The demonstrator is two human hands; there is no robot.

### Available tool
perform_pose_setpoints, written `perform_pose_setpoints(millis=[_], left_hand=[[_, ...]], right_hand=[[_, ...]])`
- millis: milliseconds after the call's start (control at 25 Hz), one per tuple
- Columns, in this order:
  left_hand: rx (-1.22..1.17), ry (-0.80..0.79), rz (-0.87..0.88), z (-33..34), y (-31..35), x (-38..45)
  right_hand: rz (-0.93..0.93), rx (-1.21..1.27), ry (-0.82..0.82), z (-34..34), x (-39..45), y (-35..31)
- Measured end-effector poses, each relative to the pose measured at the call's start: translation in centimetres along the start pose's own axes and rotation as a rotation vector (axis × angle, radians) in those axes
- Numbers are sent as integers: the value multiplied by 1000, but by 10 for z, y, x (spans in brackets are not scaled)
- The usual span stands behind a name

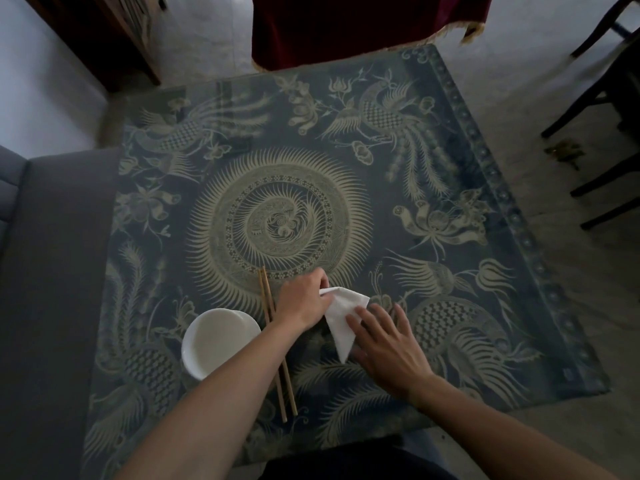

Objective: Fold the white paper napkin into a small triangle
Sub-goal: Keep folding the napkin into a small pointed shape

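Lying near the table's [450,161] front edge, the white paper napkin [341,315] already forms a triangle pointing toward the person. Left hand [304,301] pinches its far corner; right hand [386,337] presses flat-fingered on its right side.

Napkins: one, white, a folded napkin [341,317] near the tabletop's [450,161] near edge.
Bowls: one, a white bowl [216,339] towards the near-left corner.
Chopsticks: two, one pair of chopsticks [268,303] lying side by side between bowl and napkin.
Hands: two, a left hand [304,299] and a right hand [388,344], both on the napkin.
Tabletops: one, covered with a patterned blue cloth.
Chairs: one dark chair [602,109] beyond the right edge.
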State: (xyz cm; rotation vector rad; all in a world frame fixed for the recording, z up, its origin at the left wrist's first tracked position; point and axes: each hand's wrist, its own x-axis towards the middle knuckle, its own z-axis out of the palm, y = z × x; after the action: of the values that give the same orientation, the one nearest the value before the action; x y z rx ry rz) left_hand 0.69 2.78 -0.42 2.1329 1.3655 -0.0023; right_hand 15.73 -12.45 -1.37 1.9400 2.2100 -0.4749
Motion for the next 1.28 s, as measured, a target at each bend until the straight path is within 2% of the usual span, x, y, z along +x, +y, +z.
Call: perform_pose_setpoints(millis=[200,400,680,840,1280], left_hand=[[144,129,295,-5,1,-6],[190,126,398,2,-12,-29],[233,92,464,13,-17,-49],[281,77,422,20,-19,-55],[314,98,410,37,-22,-75]], right_hand=[[1,1,29,1,1,-9],[14,9,21,0,2,-5],[4,10,21,-2,0,-2],[-41,-3,44,-2,-8,6],[-7,6,101,4,-11,12]])
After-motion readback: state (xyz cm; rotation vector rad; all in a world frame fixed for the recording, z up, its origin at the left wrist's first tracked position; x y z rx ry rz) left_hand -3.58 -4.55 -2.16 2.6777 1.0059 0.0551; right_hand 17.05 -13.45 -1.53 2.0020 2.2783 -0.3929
